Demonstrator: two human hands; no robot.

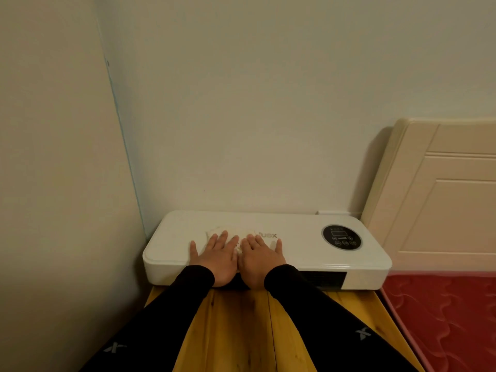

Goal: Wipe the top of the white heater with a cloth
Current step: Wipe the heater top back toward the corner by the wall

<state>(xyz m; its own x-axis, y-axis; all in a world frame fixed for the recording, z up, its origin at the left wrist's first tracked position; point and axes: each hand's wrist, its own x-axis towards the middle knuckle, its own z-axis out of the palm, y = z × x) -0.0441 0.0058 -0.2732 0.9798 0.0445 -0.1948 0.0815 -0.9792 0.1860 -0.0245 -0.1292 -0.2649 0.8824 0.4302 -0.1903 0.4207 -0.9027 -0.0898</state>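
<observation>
The wiping step is under way: the left hand (218,257) and right hand (261,257), fingers (222,238) straight and slightly spread, press a pale cloth (214,233) flat on the white heater (295,251), centre-left of the frame, on the desk (241,331); next it likely needs sliding toward the untouched control panel (341,237) end

left hand (217,257), right hand (261,257), cloth (214,232), heater (300,248)

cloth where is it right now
In the head view the cloth lies on the heater top, left of centre, pressed flat under both hands, left and right, left of the round control panel.
</observation>
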